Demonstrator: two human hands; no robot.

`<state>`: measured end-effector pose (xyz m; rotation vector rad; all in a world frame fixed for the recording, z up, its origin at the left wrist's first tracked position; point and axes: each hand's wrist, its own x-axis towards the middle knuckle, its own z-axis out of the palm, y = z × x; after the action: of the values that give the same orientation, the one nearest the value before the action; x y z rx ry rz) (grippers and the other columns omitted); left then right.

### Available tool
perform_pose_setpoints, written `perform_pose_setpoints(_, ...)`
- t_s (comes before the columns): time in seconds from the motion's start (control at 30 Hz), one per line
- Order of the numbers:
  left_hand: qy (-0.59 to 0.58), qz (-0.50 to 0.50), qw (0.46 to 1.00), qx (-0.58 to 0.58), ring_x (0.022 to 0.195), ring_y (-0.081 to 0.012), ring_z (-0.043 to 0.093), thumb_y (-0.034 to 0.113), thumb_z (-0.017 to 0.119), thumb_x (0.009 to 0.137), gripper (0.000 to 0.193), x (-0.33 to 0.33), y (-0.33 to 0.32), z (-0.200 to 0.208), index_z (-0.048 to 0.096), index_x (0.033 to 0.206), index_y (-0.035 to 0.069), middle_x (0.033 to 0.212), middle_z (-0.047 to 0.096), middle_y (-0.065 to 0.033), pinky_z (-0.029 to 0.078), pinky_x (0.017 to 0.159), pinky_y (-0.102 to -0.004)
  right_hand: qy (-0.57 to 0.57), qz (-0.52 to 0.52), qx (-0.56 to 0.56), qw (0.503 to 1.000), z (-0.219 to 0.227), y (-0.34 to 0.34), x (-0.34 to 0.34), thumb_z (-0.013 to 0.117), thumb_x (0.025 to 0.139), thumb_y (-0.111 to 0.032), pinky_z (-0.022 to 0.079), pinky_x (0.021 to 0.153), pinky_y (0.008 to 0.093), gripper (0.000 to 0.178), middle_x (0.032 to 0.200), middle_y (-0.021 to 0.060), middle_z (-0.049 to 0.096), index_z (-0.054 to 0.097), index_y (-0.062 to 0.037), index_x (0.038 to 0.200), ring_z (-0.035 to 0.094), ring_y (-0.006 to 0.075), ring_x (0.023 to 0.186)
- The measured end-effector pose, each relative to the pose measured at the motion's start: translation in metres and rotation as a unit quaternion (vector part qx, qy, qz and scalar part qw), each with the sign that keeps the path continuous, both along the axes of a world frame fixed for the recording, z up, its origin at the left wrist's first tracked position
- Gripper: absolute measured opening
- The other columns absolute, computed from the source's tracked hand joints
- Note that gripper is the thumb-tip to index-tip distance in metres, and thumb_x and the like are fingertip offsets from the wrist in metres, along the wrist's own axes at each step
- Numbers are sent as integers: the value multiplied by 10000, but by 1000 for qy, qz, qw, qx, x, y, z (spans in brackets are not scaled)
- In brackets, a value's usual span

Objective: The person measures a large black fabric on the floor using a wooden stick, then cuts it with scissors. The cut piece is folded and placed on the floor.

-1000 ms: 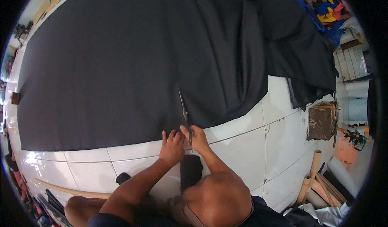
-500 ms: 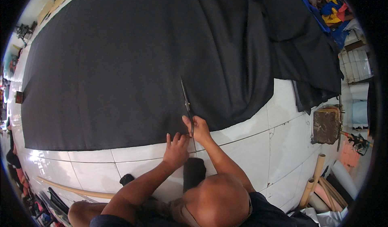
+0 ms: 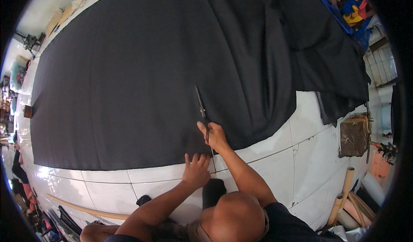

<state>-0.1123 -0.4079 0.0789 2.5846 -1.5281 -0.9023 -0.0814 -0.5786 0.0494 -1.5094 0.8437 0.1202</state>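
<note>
Black fabric [image 3: 142,78] covers white floor tiles [image 3: 275,169] (brown tubes [image 3: 349,181] at right); right fingers [image 3: 201,126] grip scissors [image 3: 202,109], left fingers [image 3: 195,159] slightly spread.

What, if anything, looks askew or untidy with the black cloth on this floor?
The black cloth looks uneven: its right part lies rumpled in folds, while its left part is spread nearly flat.

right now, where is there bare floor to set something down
Bare white tiles lie right of the right forearm, bordered by the black cloth, brown block and cardboard tubes. A narrower strip runs between the cloth's near edge and long tan pole, left of the left forearm. The lower-right corner is crowded with tubes and rolls.
</note>
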Motion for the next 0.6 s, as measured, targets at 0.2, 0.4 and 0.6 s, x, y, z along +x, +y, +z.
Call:
perform_pose_setpoints(0.2,61,40,996,53,1294,-418,441,460,644,890,798,6,-25,20,297,1534,141,1385,451,-182,258,1064,-756,18,-5,41,999,9,1,0,651,933,-543,421,470,309,525,604,14,541,575,-64,731,529,131,497)
perform_pose_setpoints(0.4,23,13,998,62,1246,-325,472,461,667,873,794,7,-26,11,321,1538,198,1322,473,-105,301,1028,-758,-5,-21,83,996,-5,-2,-3,654,918,-571,425,494,299,540,626,25,559,584,-67,737,541,126,539)
perform_pose_setpoints(0.6,41,12,997,67,1238,-317,474,424,685,861,824,8,-26,11,301,1555,202,1320,461,-102,293,1030,-768,0,-24,38,999,-15,-3,20,669,896,-595,415,482,307,565,601,28,550,567,-73,706,541,136,525)
